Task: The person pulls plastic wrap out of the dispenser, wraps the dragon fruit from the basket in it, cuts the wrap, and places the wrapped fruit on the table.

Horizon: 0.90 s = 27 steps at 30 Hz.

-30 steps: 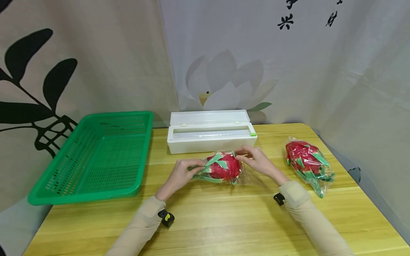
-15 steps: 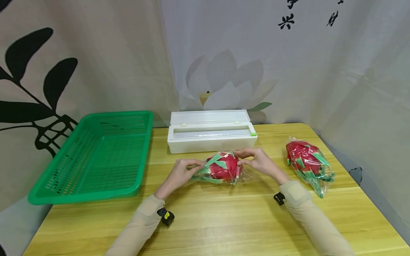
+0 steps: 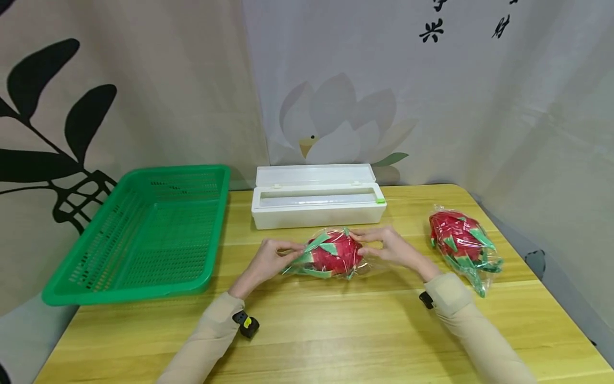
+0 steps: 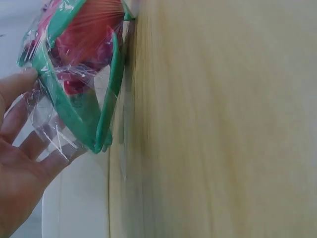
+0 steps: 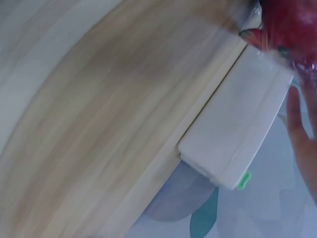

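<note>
A dragon fruit (image 3: 336, 252), red with green scales and wrapped in clear film, lies in the middle of the table between both hands. At its left, leafy end, my left hand (image 3: 269, 263) pinches it between thumb and fingers. The left wrist view shows that hand's fingers (image 4: 34, 144) behind loose film by the fruit's green tips. From the right, my right hand (image 3: 390, 246) holds the other end, thumb below and fingers on top. The right wrist view is blurred there, with the red fruit (image 5: 292, 29) at its upper corner. Another wrapped dragon fruit (image 3: 460, 240) rests on the right.
A white cling film box (image 3: 318, 216), lid raised, stands just behind the held fruit. On the left sits a green perforated basket (image 3: 208, 256). The wooden table (image 3: 336, 330) meets a printed curtain (image 3: 192, 106) at the back.
My right hand's fingers have shifted on the fruit's right end, from the film there to a wider hold with the thumb lower. The left hand has stayed nearly in place.
</note>
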Tool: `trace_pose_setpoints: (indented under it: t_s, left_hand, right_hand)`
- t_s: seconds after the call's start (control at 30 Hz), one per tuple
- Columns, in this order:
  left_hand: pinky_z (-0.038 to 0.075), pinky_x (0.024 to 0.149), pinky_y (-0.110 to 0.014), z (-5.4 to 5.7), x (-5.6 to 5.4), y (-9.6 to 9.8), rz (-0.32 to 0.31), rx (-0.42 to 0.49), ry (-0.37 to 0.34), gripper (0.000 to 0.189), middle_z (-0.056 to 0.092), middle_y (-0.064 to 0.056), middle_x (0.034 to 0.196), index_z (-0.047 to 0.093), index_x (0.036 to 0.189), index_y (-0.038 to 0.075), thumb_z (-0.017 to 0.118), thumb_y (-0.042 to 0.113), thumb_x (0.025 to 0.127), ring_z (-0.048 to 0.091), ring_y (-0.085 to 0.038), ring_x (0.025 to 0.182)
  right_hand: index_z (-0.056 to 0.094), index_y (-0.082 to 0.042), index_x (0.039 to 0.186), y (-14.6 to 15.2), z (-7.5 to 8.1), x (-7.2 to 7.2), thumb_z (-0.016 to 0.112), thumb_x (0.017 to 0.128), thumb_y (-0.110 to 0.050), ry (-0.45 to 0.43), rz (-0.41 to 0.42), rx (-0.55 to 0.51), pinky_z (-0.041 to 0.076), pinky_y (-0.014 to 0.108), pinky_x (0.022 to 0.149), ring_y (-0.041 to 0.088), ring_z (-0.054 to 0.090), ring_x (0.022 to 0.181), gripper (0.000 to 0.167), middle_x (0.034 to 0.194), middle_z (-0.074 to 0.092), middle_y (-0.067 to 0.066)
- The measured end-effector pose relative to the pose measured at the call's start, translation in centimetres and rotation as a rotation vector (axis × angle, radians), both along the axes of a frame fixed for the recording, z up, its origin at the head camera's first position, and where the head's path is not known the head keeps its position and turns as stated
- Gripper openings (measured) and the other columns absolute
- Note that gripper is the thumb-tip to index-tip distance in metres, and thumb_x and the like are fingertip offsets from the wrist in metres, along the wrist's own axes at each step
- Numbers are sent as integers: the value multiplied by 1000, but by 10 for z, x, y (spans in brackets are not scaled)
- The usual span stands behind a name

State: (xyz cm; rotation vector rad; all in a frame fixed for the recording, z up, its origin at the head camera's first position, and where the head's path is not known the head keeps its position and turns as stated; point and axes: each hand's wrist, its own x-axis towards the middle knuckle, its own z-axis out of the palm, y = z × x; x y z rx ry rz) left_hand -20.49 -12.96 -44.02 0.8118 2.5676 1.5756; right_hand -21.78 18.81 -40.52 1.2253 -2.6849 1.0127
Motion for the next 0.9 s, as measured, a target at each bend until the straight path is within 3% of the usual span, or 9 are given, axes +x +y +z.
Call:
trace_pose_setpoints:
  t_s: [0.13,0.2,0.33,0.43,0.53,0.6,0.7,0.9]
  left_hand:
    - [57,81,-26,0,-1,-2,-55,-26,26,23,68,-15,114,70,110,4,65,12,89,66,-29,107]
    - [56,86,-28,0,-1,-4,-86,-64,74,25,66,-15,117,69,112,4,65,12,89,64,-29,111]
    - [53,92,-30,1,2,-6,-135,-185,216,34,61,-15,125,64,119,4,66,16,87,60,-29,117]
    - [53,91,-29,4,6,-5,-151,-286,341,45,59,-16,128,58,128,5,67,21,87,60,-28,116]
    - [56,82,-24,8,11,-2,-151,-354,459,54,62,-18,124,51,136,6,67,21,86,70,-27,97]
    - [57,74,-18,9,12,1,-142,-378,509,57,64,-18,121,49,138,8,67,20,86,70,-20,75]
    - [53,64,-11,8,13,4,-132,-366,545,54,67,-17,115,51,136,8,68,15,85,62,-13,59]
    - [50,60,-5,7,13,8,-133,-262,555,50,70,-19,108,57,128,1,66,-10,80,73,-19,82]
  right_hand:
    - [41,-6,142,9,2,6,81,68,-26,-126,48,120,37,55,106,43,42,132,86,148,37,21]
    - [35,-9,146,11,2,6,82,67,-25,-170,61,146,35,55,108,43,37,135,94,151,31,21]
    - [41,-11,143,11,1,3,78,73,-21,-193,35,118,37,48,108,37,40,135,80,151,35,13]
    - [54,-8,132,8,-2,0,75,76,-17,-134,0,47,43,43,103,33,51,126,61,141,48,10]
    - [62,-2,120,3,-5,-3,75,75,-13,-43,-8,-37,49,39,96,33,61,114,48,129,58,14]
    - [65,0,115,0,-6,-4,76,74,-11,8,-7,-80,52,38,92,34,65,107,44,123,61,17]
    - [67,2,109,-4,-7,-4,77,72,-8,57,-7,-123,54,34,87,33,67,101,40,118,63,18]
    - [71,3,99,-10,-10,-5,78,68,-3,152,-18,-167,57,31,82,33,71,91,32,105,68,19]
